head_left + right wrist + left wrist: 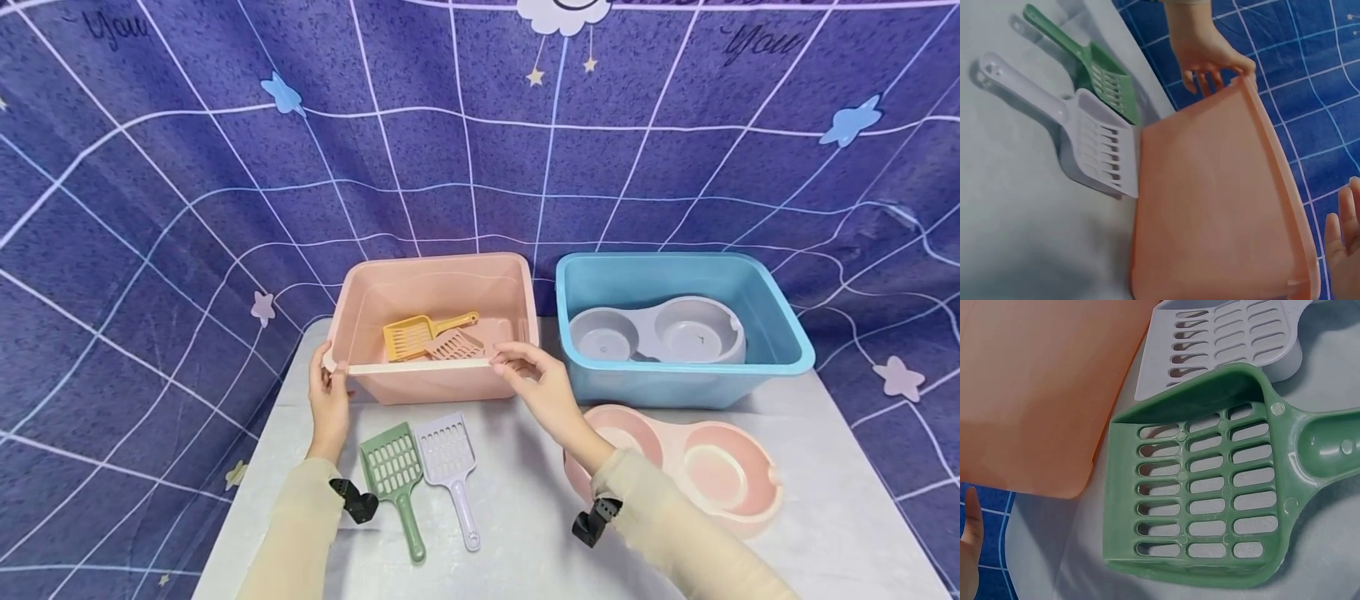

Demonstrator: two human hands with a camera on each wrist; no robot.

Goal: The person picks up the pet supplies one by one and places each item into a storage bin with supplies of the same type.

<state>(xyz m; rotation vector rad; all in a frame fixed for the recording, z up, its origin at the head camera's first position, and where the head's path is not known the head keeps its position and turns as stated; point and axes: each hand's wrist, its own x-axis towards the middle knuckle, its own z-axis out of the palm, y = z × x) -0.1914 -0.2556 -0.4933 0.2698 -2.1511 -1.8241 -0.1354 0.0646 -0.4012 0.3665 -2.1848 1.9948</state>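
Pale sleeves [296, 529] lie nearest in the head view, before the pink bin [431, 387] on the desk [525, 533]; the left hand [329, 412] grips its left front corner, fingers curled. Left wrist view: green scoop [1184, 477] before the bin. Right wrist view: the right hand [1346, 265], fingers loosely extended, holds nothing beside the bin; a matching grip should keep it level.

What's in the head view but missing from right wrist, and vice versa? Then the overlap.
Head only: blue tub, gray double bowl, pink double bowl, plus the yellow scoop and pink scoop inside the pink tub.
Right wrist only: no extra objects, just a closer look at the pink tub's outer wall.
Both: pink tub, green scoop, lavender scoop, left hand holding the tub's corner, right hand.
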